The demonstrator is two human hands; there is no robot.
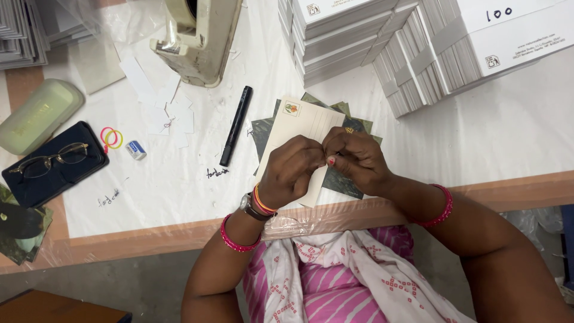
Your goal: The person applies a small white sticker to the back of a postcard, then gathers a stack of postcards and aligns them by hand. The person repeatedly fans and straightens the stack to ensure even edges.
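- a wide table covered in white sheeting with a bare wooden front edge (478,143) fills the view, and the person sits against that edge.
- tall stacks of grey-edged cards bound with pale paper bands (418,54) stand at the far right of the table, well apart from the hands.
- a cream-coloured desktop tape dispenser (197,42) stands at the far middle, with loose white paper slips (170,113) scattered just in front of it.
- a small pile of dark green picture cards (353,179) lies near the table's front edge, under both hands.
- a cream rectangular postcard with a small printed stamp box in its corner (299,125) lies tilted on top of that pile, its near part hidden by the left hand.
- a pale green spectacle case (39,116) and a dark blue pad bearing a pair of thin-framed glasses (51,161) lie at the far left.
- a black marker pen (236,125) lies just left of the postcard.
- the left hand (290,170) rests over the postcard, fingers curled tight, fingertips meeting the other hand.
- the right hand (359,158) is curled the same way, thumb and fingertips pinched together above the cards; whatever small thing they nip is too small to tell.
- pink and yellow rubber bands (112,139) lie beside a small white and blue eraser (136,150).
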